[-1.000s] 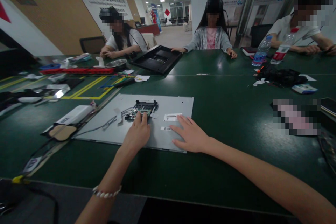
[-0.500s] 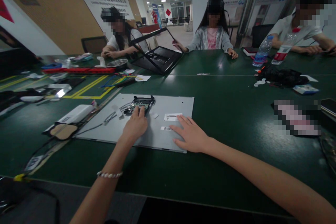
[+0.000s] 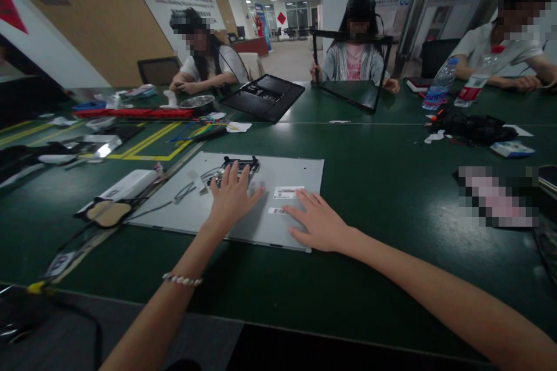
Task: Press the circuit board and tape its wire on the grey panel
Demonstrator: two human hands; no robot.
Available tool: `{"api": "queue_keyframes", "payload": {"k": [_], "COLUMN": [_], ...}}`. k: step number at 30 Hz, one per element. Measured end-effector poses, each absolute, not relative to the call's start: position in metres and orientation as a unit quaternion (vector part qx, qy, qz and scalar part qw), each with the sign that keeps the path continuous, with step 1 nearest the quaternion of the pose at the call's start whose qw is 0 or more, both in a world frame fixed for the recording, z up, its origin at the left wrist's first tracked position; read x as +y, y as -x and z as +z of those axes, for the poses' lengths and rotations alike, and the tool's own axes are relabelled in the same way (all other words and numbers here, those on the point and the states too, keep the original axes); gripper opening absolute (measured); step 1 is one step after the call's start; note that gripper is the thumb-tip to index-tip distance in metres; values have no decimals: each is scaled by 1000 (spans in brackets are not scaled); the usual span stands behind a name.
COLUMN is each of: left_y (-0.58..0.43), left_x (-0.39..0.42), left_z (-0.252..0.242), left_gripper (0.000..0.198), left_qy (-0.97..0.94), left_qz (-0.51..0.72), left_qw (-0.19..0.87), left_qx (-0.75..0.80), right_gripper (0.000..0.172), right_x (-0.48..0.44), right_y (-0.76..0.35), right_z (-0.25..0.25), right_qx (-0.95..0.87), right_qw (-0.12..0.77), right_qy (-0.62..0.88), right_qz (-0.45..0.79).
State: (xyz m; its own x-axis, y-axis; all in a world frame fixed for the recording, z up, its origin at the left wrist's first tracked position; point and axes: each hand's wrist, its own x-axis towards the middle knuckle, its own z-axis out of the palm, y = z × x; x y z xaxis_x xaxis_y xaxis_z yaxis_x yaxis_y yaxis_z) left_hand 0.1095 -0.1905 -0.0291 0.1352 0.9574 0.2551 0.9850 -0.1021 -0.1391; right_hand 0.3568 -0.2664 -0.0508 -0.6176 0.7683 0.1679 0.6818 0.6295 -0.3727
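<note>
A grey metal-backed panel (image 3: pixel 300 171), like the back of a display panel, lies flat on the green table before me. My right hand (image 3: pixel 315 217) rests flat on its right part, fingers spread beside white labels (image 3: pixel 289 192). Over a small circuit board (image 3: pixel 244 163) with black brackets, my left hand (image 3: pixel 232 192) is spread open. It partly covers the board, and I cannot tell whether the fingertips touch it. Thin grey cables (image 3: pixel 185 191) run from the board across the panel to the left.
A white boxy device (image 3: pixel 130 182) with a tan pad lies left of the panel. Across the table are a black plastic back cover (image 3: pixel 270 95), a black frame (image 3: pixel 348 101) held by a person, and two bottles (image 3: pixel 441 87). A phone (image 3: pixel 496 197) lies at right.
My left hand has opened from bent fingers at the board to spread fingers above it. Across the table, a person has swung the black frame upright to the right. My right hand stays put.
</note>
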Motion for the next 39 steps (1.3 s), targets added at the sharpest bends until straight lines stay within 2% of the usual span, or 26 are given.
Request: {"api": "queue_keyframes", "payload": {"k": [5, 10, 17, 22, 31, 39], "left_y": [-90, -77, -74, -70, -59, -50], "left_x": [-164, -151, -138, -127, -135, -100], "left_z": [-34, -34, -24, -21, -21, -19], "left_gripper": [67, 61, 54, 50, 48, 49], "left_qy": [736, 731, 724, 707, 737, 752], "left_qz": [-41, -41, -5, 2, -74, -65], "left_qw": [95, 108, 102, 126, 122, 152], "left_qx": [-669, -672, -682, -696, -661, -638], "right_gripper": [59, 70, 57, 58, 57, 60], "right_x": [-267, -267, -269, -270, -267, -266], "right_y": [-357, -362, -363, -363, -364, -362], "right_z": [-48, -43, -36, -33, -33, -35], "right_qx": [-891, -915, -935, -939, -939, -938], "right_qw": [154, 150, 136, 128, 132, 134], "right_qy": [405, 339, 288, 284, 282, 279], "right_qz": [138, 156, 154, 146, 143, 154]}}
